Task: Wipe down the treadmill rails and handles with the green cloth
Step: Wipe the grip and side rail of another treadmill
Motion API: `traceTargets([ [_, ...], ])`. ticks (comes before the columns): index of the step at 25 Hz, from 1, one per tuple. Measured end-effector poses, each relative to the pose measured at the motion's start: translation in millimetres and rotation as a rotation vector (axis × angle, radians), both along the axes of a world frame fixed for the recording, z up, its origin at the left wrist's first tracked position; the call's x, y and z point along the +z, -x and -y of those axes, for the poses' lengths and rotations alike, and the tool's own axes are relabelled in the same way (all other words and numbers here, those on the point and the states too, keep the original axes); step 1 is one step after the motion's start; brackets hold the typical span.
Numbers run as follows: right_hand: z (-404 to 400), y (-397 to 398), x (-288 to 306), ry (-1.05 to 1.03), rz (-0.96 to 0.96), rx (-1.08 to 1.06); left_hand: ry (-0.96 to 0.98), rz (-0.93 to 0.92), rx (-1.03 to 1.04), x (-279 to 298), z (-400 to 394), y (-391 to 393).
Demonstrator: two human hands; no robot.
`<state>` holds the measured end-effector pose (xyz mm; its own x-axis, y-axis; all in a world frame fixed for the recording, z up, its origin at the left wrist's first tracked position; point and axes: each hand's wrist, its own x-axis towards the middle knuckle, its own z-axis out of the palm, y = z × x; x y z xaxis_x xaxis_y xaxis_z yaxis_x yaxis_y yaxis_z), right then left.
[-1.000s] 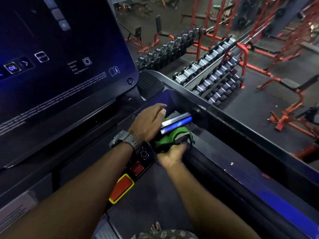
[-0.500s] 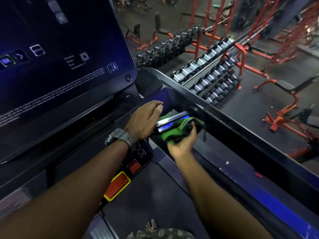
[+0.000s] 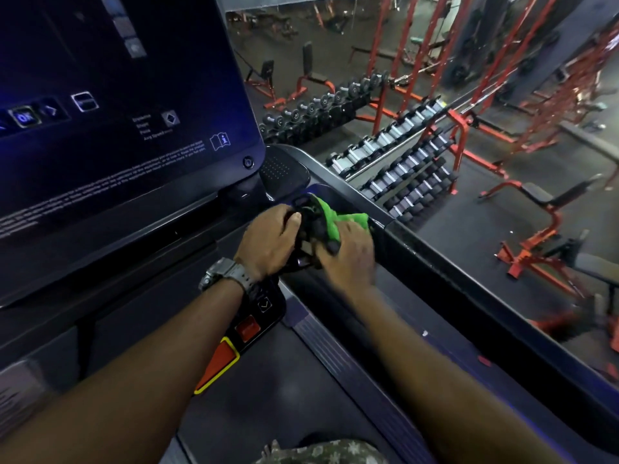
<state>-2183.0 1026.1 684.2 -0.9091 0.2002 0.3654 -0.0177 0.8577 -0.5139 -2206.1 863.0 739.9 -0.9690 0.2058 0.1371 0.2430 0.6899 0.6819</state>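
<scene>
Two hands: curled on handle (image 3: pixel 310 229).
Left hand (image 3: pixel 268 241): grips handle.
Right hand (image 3: pixel 348 252): presses cloth (image 3: pixel 330 219) round it; fingers blurred.

Console (image 3: pixel 117 128) and side rail (image 3: pixel 469 279) hem both hands (image 3: pixel 271 242).

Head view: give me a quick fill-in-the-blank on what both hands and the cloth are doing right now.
1. The cloth wrapped on the handle is ____ in colour.
2. The hand holding the cloth against the handle is the ____ one.
3. The left hand wears a ____ at its wrist.
4. The side rail runs on the person's ____ side.

Missing words: green; right; watch; right
</scene>
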Motion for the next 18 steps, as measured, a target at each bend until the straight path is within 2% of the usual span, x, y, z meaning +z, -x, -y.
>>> traceTargets([
  [2, -25.7, 34.9, 30.3, -0.272, 0.342, 0.089, 0.022, -0.037, 0.074, -1.5, -2.0, 1.4],
  [4, -6.8, 54.7, 57.7, -0.441, 0.635, 0.231, 0.041, -0.068, 0.152, -2.4, -3.0, 4.8],
  [7, 43.7, 65.7, 60.8, -0.447, 0.771, 0.550, 0.010, -0.122, 0.301, -1.9, -1.5, 10.3],
  [9, 32.9, 72.3, 56.6, -0.408, 0.733, 0.640, -0.025, -0.107, 0.390, -3.1, -0.2, 11.1],
  [10, 14.1, 80.6, 61.3, -0.405, 0.664, 0.611, -0.039, -0.078, 0.412, -2.0, -0.1, 9.3],
  [13, -31.8, 107.9, 66.0, -0.460, 0.328, 0.284, -0.042, -0.016, 0.443, -0.2, -5.3, 4.7],
  [14, -29.1, 108.2, 63.8, -0.431, 0.276, 0.264, -0.026, -0.001, 0.455, 1.0, -7.9, 4.9],
  [15, -19.2, 103.6, 57.2, -0.385, 0.258, 0.334, 0.004, 0.016, 0.464, 1.0, -10.1, 6.2],
  [18, -1.5, 91.7, 38.8, -0.358, 0.319, 0.777, 0.146, 0.148, 0.406, 2.3, -20.1, 14.6],
])
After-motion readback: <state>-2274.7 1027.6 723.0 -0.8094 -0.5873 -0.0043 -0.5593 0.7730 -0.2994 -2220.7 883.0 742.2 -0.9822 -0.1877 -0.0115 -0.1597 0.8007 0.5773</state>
